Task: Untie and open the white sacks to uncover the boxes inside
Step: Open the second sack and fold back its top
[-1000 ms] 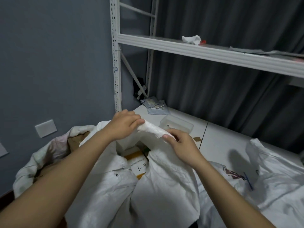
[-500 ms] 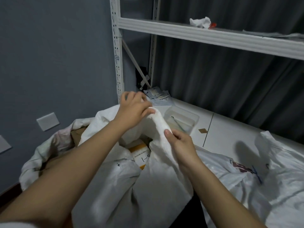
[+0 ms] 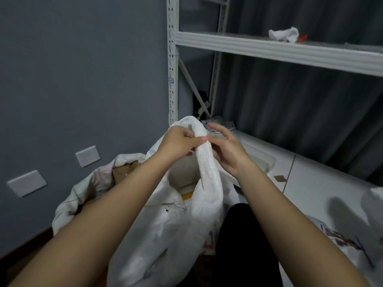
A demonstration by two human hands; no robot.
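Up in front of me, my left hand grips the twisted neck of the white sack, fingers curled tight round it. My right hand rests against the neck's other side, fingers spread and loose. Below the neck the sack gapes, showing a box with a yellow patch inside. Another sack sits to the left.

Sack: centre. Box inside it. Second sack to its left. Shelf rack behind it. Crumpled cloth on shelf, above and right of sack. Wall plates left of sack.
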